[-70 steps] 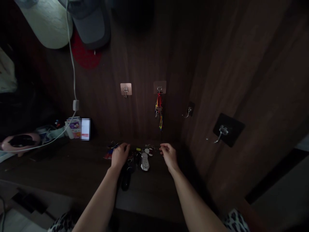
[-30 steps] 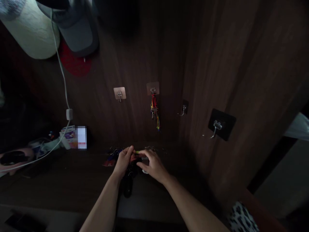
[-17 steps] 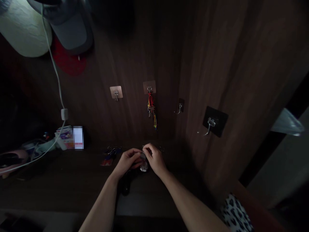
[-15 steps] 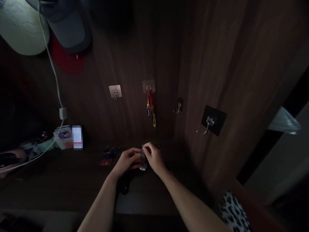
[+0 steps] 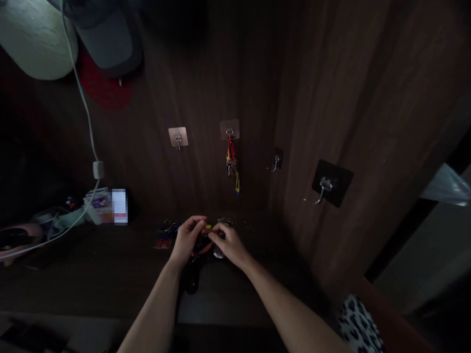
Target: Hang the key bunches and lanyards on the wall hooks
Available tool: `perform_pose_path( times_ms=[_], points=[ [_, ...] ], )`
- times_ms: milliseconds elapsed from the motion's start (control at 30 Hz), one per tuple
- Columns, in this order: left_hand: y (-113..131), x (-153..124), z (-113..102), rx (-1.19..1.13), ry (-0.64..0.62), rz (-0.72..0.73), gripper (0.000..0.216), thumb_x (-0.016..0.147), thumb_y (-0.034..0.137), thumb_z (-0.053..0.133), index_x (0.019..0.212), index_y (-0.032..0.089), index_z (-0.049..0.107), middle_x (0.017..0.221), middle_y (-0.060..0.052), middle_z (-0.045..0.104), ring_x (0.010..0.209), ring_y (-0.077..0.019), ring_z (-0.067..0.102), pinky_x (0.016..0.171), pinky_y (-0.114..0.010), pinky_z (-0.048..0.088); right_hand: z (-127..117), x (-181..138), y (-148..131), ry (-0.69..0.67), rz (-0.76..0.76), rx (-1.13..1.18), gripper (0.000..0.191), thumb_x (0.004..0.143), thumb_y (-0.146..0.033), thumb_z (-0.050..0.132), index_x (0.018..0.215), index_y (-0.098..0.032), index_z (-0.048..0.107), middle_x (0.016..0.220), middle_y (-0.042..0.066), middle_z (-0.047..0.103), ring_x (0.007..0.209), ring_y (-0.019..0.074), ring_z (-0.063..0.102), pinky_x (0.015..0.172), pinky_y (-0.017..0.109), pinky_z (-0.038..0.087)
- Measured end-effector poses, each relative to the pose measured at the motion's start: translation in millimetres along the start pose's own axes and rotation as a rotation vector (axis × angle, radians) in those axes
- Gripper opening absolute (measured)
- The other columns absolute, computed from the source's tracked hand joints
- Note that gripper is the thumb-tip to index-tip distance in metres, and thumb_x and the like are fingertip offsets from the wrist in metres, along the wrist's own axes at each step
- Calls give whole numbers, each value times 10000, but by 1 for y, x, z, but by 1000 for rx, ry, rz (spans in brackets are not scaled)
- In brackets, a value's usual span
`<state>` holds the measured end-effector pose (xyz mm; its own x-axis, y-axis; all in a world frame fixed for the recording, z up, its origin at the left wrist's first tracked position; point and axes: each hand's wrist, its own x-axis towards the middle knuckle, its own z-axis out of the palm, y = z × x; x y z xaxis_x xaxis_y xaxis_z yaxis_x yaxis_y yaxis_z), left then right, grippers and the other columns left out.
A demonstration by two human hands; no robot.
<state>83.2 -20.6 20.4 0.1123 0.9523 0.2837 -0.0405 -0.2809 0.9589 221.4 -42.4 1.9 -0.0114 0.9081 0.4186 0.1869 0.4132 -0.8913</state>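
My left hand (image 5: 187, 239) and my right hand (image 5: 231, 245) are close together over a dark wooden shelf (image 5: 125, 274). Their fingers are pinched, and a small bright yellow piece (image 5: 208, 226) shows between the fingertips. What it belongs to is too dark to make out. Below the hands lie a reddish strap (image 5: 203, 251) and a whitish object (image 5: 218, 254), partly covered by my right hand. To the left of my left hand is a small pile of metal rings with blue and red pieces (image 5: 162, 242). A black rounded object (image 5: 192, 282) lies by my left wrist.
Keys with red and yellow cords (image 5: 231, 159) hang from an adhesive hook on the back wall. Another hook (image 5: 178, 138) is left of them, and black-backed hooks (image 5: 327, 184) are on the right. Caps (image 5: 106, 41) and a white cable (image 5: 88, 117) hang at upper left.
Both hands have shifted slightly, with my right fingertips lower and my left fingers raised. The yellow piece now shows between them. The view has moved a little.
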Motion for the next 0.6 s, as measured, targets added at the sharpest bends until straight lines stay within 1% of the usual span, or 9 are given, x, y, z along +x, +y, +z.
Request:
perform_pose_path(
  times_ms=[67,133,200,267,367,433,500,533,600],
  points=[
    [1,-1,0,46,1,19,299,728,406,611,915,172,630,741,9,631,681,-123,584,629,-221,455,-1,3,-2,34,77,189,214,707,-397,594,663,-193,548,622,-29,568,621,131,523,607,253,385],
    [2,-1,0,89,-18,82,283,736,399,604,906,175,641,850,-19,651,794,-150,598,715,-248,464,-4,6,-3,100,147,331,286,656,-459,630,646,-194,523,568,-44,537,568,123,505,562,244,381],
    [2,-2,1,127,-61,164,249,720,371,629,869,174,656,993,-51,635,921,-177,585,806,-272,451,-7,9,-5,154,183,398,331,616,-494,659,636,-194,518,540,-51,525,544,118,496,542,240,379],
    [1,-2,3,171,-129,217,233,686,339,668,850,175,662,1069,-69,608,988,-197,566,846,-284,439,-10,9,-8,168,186,409,349,619,-519,654,642,-191,537,546,-42,547,550,120,505,542,239,380],
    [-2,-4,6,217,-195,193,288,655,330,699,903,191,651,1002,-56,630,913,-190,587,764,-264,463,-12,7,-11,141,156,370,409,706,-584,539,706,-181,607,624,3,614,635,149,553,580,253,397],
    [-3,-5,6,203,-179,133,298,676,358,677,921,193,640,877,-32,650,767,-161,599,653,-236,464,-14,5,-10,142,121,313,479,761,-607,444,756,-174,649,713,36,650,722,171,572,623,270,411],
    [-3,-4,6,164,-143,75,276,702,391,645,877,178,643,759,-15,645,647,-138,578,573,-218,442,-16,4,-9,153,84,257,516,796,-602,390,787,-173,675,807,60,667,797,188,575,666,284,419],
    [-2,-4,6,138,-129,57,270,708,403,636,844,169,646,735,-14,643,635,-138,572,569,-218,438,-17,4,-8,159,69,239,518,808,-592,376,799,-174,683,842,66,670,822,193,574,680,289,421],
    [0,-3,5,77,-118,36,269,714,413,627,808,162,653,755,-24,651,691,-154,583,623,-230,451,-17,4,-7,154,54,229,482,818,-561,386,825,-182,684,889,66,671,851,198,575,684,289,425]
  ],
)
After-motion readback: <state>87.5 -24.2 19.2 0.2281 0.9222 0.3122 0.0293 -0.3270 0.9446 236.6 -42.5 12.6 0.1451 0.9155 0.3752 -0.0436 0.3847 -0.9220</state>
